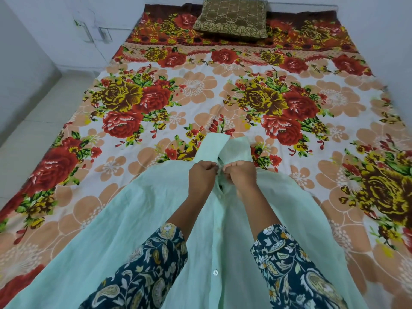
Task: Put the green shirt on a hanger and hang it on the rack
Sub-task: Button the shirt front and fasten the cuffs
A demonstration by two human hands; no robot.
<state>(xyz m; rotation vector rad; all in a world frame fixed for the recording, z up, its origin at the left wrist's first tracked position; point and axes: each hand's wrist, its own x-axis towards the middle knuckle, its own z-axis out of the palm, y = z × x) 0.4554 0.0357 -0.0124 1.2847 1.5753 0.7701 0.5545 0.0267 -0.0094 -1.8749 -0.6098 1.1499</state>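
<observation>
The pale green shirt (pixel 142 210) lies spread front-up on the bed, collar pointing away from me, button placket running down the middle. My left hand (pixel 201 177) pinches the left edge of the placket just below the collar. My right hand (pixel 239 175) pinches the right edge at the same spot, so both hands meet at the top button. A small dark shape shows in the gap of the placket beneath my hands; what it is cannot be told. No hanger or rack is in view.
A floral bedsheet (pixel 223 97) in red, yellow and peach covers the bed. A brown embroidered cushion (pixel 231 18) sits at the far end. Pale floor (pixel 33 121) runs along the bed's left side, with white walls behind.
</observation>
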